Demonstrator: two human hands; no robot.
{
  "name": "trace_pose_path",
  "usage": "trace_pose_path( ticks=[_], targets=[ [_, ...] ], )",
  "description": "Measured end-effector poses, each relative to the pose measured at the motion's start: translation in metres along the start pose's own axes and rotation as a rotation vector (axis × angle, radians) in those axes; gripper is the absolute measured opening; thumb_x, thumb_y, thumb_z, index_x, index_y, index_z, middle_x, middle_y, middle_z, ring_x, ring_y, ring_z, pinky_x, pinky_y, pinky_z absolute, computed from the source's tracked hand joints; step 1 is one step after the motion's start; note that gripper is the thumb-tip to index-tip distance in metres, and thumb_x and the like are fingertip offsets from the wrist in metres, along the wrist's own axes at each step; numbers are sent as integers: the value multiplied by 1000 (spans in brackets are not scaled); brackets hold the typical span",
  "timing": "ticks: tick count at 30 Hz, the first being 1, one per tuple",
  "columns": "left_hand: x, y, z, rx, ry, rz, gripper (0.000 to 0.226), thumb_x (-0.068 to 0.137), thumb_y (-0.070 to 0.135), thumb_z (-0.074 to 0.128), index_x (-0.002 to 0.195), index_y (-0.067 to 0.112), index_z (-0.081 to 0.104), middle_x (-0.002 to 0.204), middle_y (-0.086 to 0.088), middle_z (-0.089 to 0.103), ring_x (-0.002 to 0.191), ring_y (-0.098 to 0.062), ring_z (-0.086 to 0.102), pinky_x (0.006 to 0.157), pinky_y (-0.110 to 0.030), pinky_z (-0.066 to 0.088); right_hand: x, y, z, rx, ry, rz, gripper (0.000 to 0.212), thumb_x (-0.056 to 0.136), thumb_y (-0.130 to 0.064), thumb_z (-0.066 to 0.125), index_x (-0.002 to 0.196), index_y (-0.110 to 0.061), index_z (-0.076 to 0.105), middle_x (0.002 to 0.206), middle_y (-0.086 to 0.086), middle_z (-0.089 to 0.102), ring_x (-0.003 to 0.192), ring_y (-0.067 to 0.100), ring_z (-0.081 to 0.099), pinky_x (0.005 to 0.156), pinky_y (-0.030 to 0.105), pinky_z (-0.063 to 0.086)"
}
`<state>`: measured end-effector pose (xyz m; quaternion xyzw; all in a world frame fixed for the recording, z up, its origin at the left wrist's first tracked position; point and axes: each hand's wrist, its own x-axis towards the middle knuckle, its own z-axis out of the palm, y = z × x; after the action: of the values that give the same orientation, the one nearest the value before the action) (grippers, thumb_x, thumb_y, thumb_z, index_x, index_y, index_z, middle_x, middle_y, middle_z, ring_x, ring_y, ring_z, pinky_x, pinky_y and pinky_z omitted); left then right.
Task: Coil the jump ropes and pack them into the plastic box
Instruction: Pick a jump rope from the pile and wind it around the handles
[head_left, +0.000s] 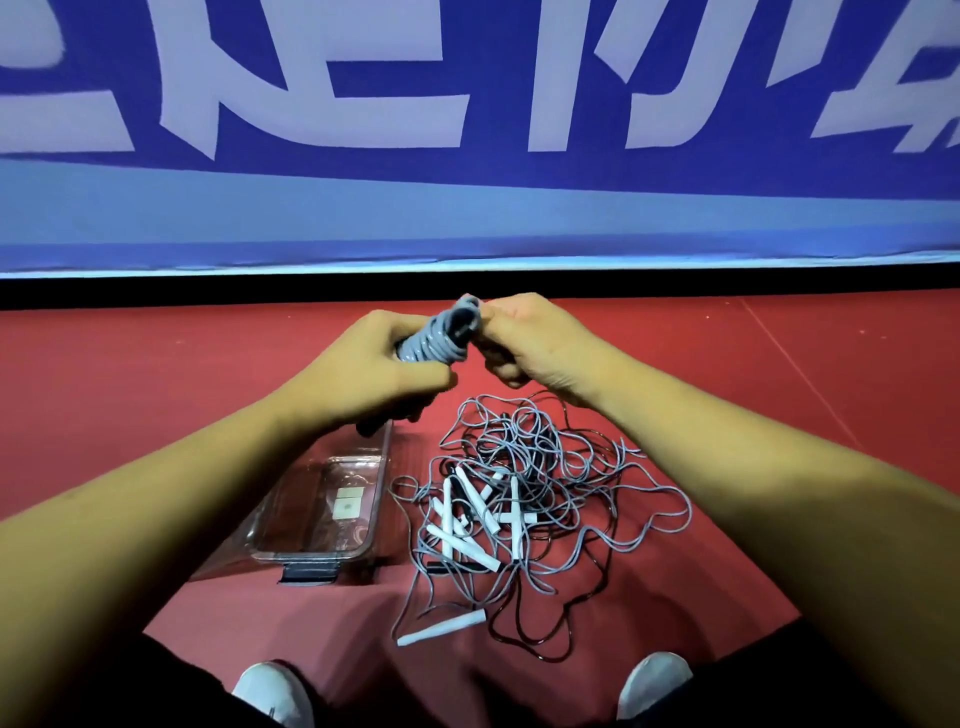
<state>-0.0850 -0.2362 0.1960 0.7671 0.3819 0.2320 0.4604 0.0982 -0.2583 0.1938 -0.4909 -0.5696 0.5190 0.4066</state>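
1. Both hands are up and close together over the floor. The left hand (363, 364) has its fingers curled round the lower end of a tightly wound bundle of grey jump rope (447, 332).
2. The right hand (530, 338) pinches the top end of that same bundle, so the rope is clamped between the two, held tilted in the air.
3. Below the left wrist sits the clear rectangular plastic box (382, 493), lying flat on the red floor mat (727, 364), its dark latch (306, 574) at the near end.
4. Just right of the box lies a tangled heap of grey jump ropes with white stick handles (519, 493), its loops sprawling wide.
5. One loose white handle (441, 629) lies at the near edge of that heap.
6. Two white shoes (272, 691) peek in at the bottom.
7. Behind it all hangs a blue banner with big white characters (467, 130).
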Motion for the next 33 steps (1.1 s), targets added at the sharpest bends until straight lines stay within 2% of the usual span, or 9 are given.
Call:
trace_pose_path(
  ticks=[3, 5, 9, 12, 16, 20, 26, 30, 33],
  targets=[
    [0, 0, 5, -316, 28, -62, 17, 70, 9, 71, 74, 7, 54, 53, -11, 45, 45, -19, 39, 51, -29, 38, 3, 1, 6, -47, 60, 29, 44, 105, -32, 36, 64, -16, 38, 52, 2, 27, 46, 9, 23, 48, 23, 16],
    [4, -1, 7, -421, 22, -74, 34, 67, 14, 75, 93, 5, 55, 55, -11, 47, 45, -20, 41, 49, -28, 40, 4, 2, 7, -68, 81, 60, 46, 104, -36, 36, 63, -16, 38, 51, 1, 29, 41, 10, 23, 46, 21, 17],
    [4, 2, 15, -469, -4, 15, 29, 90, 28, 66, 117, 19, 59, 68, -17, 52, 55, -26, 50, 51, -31, 47, 2, 4, 2, 28, 81, 98, 47, 103, -39, 40, 64, -13, 41, 49, 1, 27, 40, 8, 22, 47, 20, 17],
    [7, 5, 19, -506, 49, 41, 31, 97, 30, 59, 119, 10, 56, 83, -18, 52, 61, -27, 51, 54, -34, 50, 1, -1, -1, 110, 111, 109, 40, 103, -29, 44, 69, -9, 48, 46, -1, 29, 37, 9, 24, 47, 21, 18],
    [11, 10, 23, -540, 126, -42, 35, 96, 29, 55, 119, 3, 54, 74, -17, 45, 51, -22, 52, 46, -27, 48, -1, -8, -10, 191, 280, 60, 28, 96, 3, 42, 72, -11, 46, 54, 6, 42, 42, 15, 41, 50, 26, 31],
    [15, 6, 26, -584, 121, -64, 34, 94, 30, 59, 116, 4, 56, 76, -13, 46, 57, -20, 53, 48, -31, 50, -4, -6, -14, 544, 194, 18, 14, 95, 0, 53, 83, -4, 57, 66, 11, 58, 65, 20, 62, 63, 28, 49],
    [12, 5, 23, -638, 126, -69, 18, 95, 32, 58, 102, 17, 63, 66, -6, 49, 57, -22, 51, 50, -32, 50, -3, 1, -17, 288, 297, -4, 15, 92, -17, 64, 101, -7, 70, 86, 2, 65, 68, 12, 55, 58, 24, 44],
    [11, 5, 20, -630, 96, -89, 22, 92, 30, 60, 109, 16, 62, 71, -6, 48, 60, -21, 53, 51, -33, 51, -2, -5, -11, 443, 224, -70, 11, 91, -4, 61, 92, 4, 69, 84, 10, 67, 67, 15, 59, 59, 21, 50],
    [11, 7, 16, -666, 49, -95, 20, 90, 26, 61, 107, 17, 61, 74, -6, 46, 60, -20, 54, 50, -33, 51, -1, -9, -12, 601, 144, -79, 16, 91, 3, 56, 100, 14, 64, 88, 20, 64, 69, 16, 62, 68, 21, 54]
  ],
)
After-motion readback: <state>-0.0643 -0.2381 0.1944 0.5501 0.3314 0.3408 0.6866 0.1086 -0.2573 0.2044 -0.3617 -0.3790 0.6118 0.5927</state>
